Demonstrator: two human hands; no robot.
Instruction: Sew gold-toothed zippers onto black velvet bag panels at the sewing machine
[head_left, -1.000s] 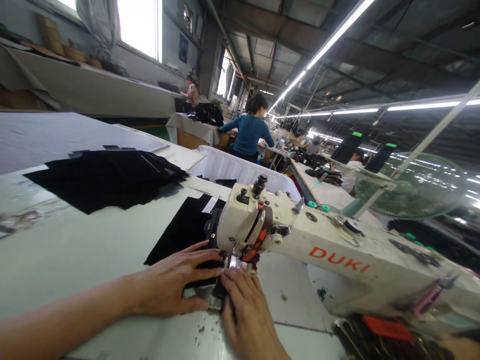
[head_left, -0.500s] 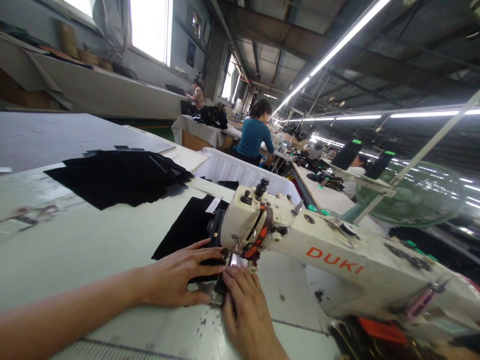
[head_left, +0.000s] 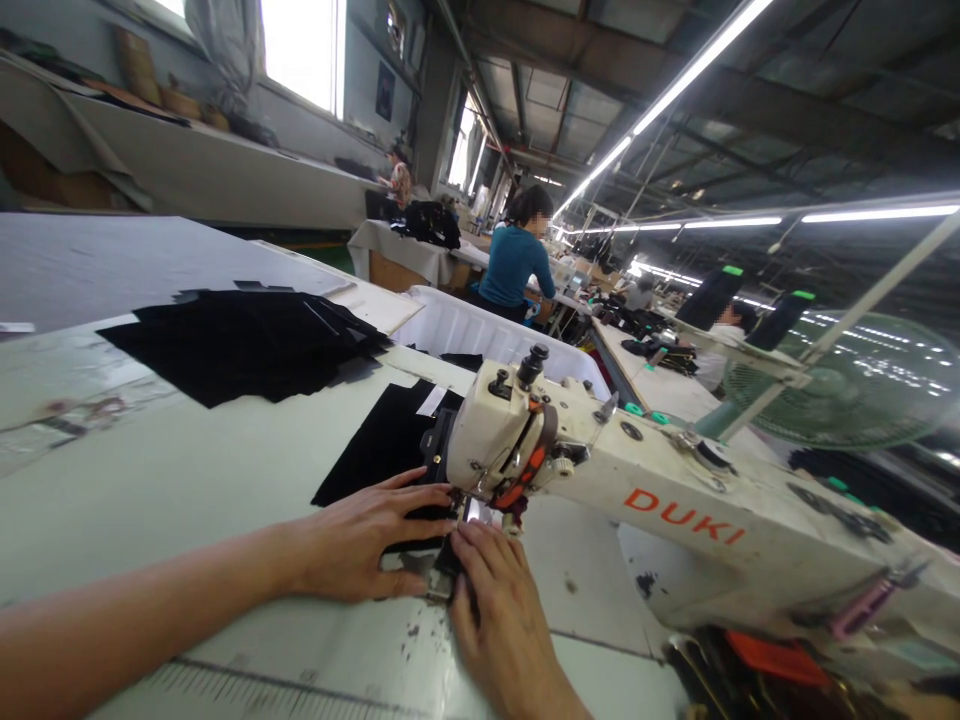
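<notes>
A black fabric piece (head_left: pixel 375 445) with a small white label (head_left: pixel 431 401) on its far part lies under the head of the white sewing machine (head_left: pixel 487 425). My left hand (head_left: pixel 367 545) rests on its near part, fingers spread and thumb apart. Close by the presser foot, my right hand (head_left: pixel 506 605) has its fingers together and bent over the near edge of the black fabric, thumb at the side. Between the two hands shows a metal guide (head_left: pixel 440 586) on the table. The needle and the spot beneath it are mostly hidden by the machine head and fingers.
A pile of black cut pieces (head_left: pixel 247 345) lies at the left on the table. Behind the machine is a white plastic bin (head_left: pixel 427 325). Thread cones (head_left: pixel 712 295) and a green fan (head_left: pixel 862 380) stand at right. A person in a blue top (head_left: pixel 514 265) works farther off.
The whole view has shifted slightly, so everything sits a little more to the right. Both hands keep nearly the same place at the machine, and the fabric shows no clear movement.
</notes>
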